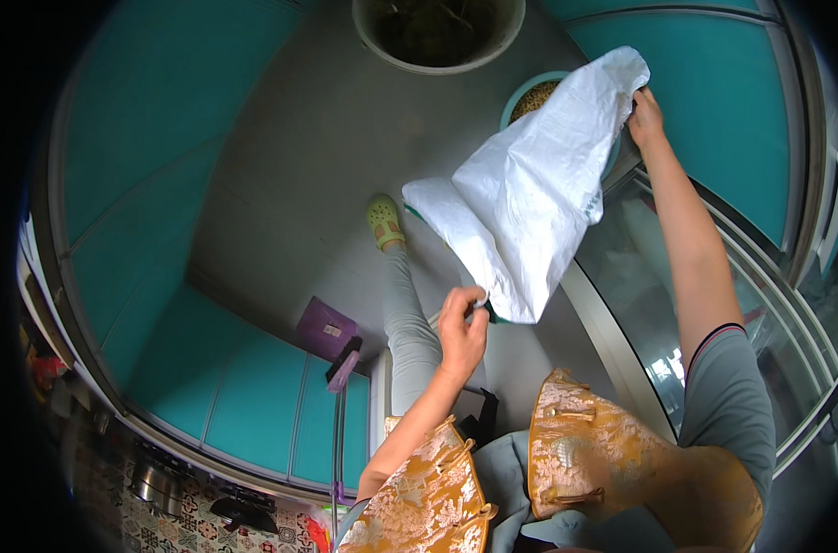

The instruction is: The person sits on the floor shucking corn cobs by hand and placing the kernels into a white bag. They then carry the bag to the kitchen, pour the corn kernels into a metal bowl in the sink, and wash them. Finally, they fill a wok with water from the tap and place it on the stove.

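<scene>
A white woven plastic sack stretches between my two hands, creased and hanging at a slant. My left hand pinches its near lower edge, where a green strip shows. At the far upper corner, my right hand grips the sack's other end, with some fingers hidden behind the material. Partly covered by the sack, a light-blue basin holds yellowish-brown grains or beans. Whether anything is inside the sack cannot be seen.
A large pale tub with dark contents stands at the top. A purple dustpan and broom lean at the lower left. My green clog rests on the grey floor. Glass-topped casing runs along the right. Teal panels enclose the space.
</scene>
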Tool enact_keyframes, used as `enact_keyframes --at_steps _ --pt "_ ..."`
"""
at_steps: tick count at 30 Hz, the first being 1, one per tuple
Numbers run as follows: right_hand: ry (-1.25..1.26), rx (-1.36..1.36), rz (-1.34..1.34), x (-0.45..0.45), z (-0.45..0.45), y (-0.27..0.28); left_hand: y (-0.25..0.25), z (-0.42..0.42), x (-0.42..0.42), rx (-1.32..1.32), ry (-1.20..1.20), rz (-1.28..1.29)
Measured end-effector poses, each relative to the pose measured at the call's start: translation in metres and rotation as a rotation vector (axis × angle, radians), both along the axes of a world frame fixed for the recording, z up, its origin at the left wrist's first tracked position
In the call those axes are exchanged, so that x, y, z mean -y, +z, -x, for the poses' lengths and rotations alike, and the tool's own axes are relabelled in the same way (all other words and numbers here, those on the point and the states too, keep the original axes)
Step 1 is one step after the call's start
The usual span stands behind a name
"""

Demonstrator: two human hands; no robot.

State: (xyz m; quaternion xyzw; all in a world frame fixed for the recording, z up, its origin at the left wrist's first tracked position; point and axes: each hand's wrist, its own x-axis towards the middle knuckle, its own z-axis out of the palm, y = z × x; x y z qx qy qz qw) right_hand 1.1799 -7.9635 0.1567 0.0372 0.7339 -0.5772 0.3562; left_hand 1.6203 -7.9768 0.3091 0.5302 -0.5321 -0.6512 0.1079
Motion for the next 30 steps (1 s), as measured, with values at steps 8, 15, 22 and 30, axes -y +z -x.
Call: enact_keyframes --at_steps 8,15,22,30 --pt "0.075 0.150 -0.565 -0.079 -0.161 0.097 -0.011 0.006 -0.028 0.051 0.162 -0.052" --pt "-0.233 0.852 -0.189 -0.078 -0.322 0.160 -0.006 0.018 -0.024 0.001 0.067 -0.102" --pt "-0.417 0.530 -0.296 -0.074 -0.357 0.125 -0.013 0.006 -0.025 0.039 -0.081 -0.163" --pt "-0.486 0.325 -0.338 -0.063 -0.391 0.108 -0.031 -0.017 0.000 0.073 -0.334 -0.194"
